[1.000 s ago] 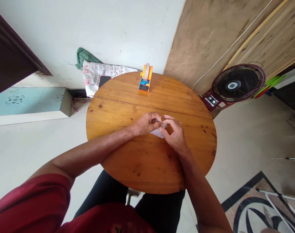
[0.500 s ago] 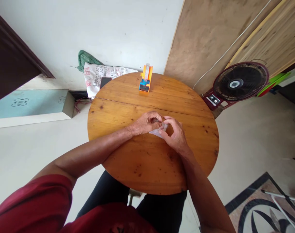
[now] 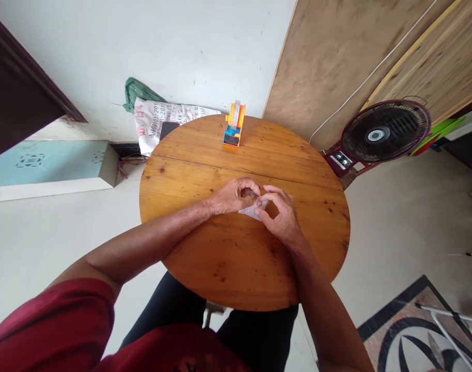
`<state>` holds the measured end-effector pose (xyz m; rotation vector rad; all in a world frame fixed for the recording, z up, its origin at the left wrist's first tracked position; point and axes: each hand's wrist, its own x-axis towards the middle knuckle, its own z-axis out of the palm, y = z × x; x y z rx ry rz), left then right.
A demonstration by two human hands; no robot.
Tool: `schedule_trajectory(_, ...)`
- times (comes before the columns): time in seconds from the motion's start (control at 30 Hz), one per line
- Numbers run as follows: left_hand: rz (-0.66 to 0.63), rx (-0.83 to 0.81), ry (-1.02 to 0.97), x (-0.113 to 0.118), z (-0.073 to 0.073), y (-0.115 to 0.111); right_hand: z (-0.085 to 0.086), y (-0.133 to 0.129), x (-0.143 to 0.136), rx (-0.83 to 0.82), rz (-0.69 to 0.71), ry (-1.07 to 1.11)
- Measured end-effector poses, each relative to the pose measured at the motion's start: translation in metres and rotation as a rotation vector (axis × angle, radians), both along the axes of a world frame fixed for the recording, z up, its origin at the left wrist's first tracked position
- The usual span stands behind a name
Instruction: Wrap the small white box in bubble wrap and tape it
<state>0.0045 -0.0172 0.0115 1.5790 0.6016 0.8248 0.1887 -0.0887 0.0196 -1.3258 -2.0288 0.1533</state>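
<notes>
Over the middle of the round wooden table [image 3: 220,243], a small clear plastic bag [image 3: 250,211] is between my two hands. My left hand [image 3: 236,196] pinches its upper part with thumb and forefinger. From the right, my right hand [image 3: 281,212] has its thumb and curled fingers closed on the bag's other side. The fingertips nearly meet, and they hide part of the bag. Whether anything is inside it I cannot tell. Farther back on the table stands an orange and blue tape dispenser [image 3: 233,126] with a roll of clear tape.
A dark red fan [image 3: 383,132] stands beyond the table's right edge. Behind the table at left lie a printed white sack [image 3: 146,126] and a green bag [image 3: 138,93]. A pale blue box-like ledge [image 3: 53,163] runs along the left wall.
My fingers have shifted only slightly on the plastic bag, the right fingertips moving a little. Everything else stays in place apart from a small camera shift.
</notes>
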Motion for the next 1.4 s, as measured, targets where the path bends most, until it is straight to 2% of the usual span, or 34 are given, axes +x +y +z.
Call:
schedule_trajectory(0.2, -0.036, -0.102, -0.059, -0.002, -0.004, 0.004, 0.002, -0.002, 0.0, 0.068, 0.001, -0.112)
schedule_trajectory(0.3, -0.013, -0.163, -0.08, -0.003, -0.004, 0.008, 0.004, -0.003, 0.001, 0.067, -0.003, -0.099)
schedule_trajectory(0.47, 0.086, -0.227, -0.05, -0.008, -0.003, 0.015, 0.005, -0.003, 0.007, -0.064, -0.025, 0.021)
schedule_trajectory(0.63, 0.139, -0.234, 0.055, -0.012, -0.002, 0.019, 0.002, -0.004, 0.009, -0.216, -0.017, -0.028)
schedule_trajectory(0.9, 0.015, -0.259, 0.008, -0.004, -0.008, 0.016, -0.005, 0.001, 0.006, -0.176, -0.02, -0.062)
schedule_trajectory(1.07, 0.003, -0.232, 0.049, -0.006, -0.009, 0.016, -0.008, 0.003, 0.007, -0.203, -0.02, -0.051)
schedule_trajectory(1.17, -0.012, -0.247, 0.081, -0.005, -0.007, 0.015, -0.006, 0.002, 0.006, -0.223, -0.006, -0.036)
schedule_trajectory(1.4, 0.041, -0.258, 0.057, -0.005, -0.003, 0.012, 0.009, -0.005, 0.006, -0.351, 0.017, -0.002)
